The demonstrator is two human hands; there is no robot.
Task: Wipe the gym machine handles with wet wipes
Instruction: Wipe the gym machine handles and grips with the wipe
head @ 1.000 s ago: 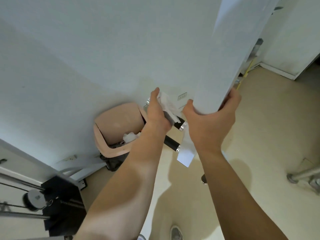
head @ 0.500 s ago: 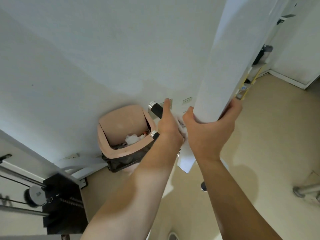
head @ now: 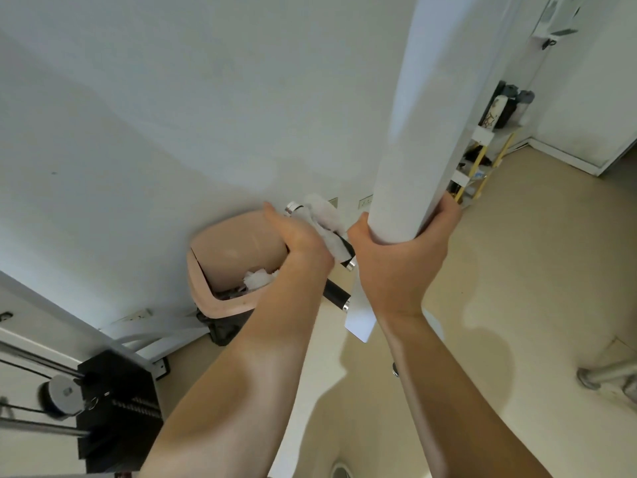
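The pink waste bin [head: 220, 257] stands at 9 o'clock of the left hand [head: 303, 239]. The left hand is curled round a white wet wipe [head: 322, 215] wrapped on the upper black handle [head: 345, 249]. At 3 o'clock, just beside it, the right hand [head: 400, 267] grips the white machine arm [head: 413, 150].
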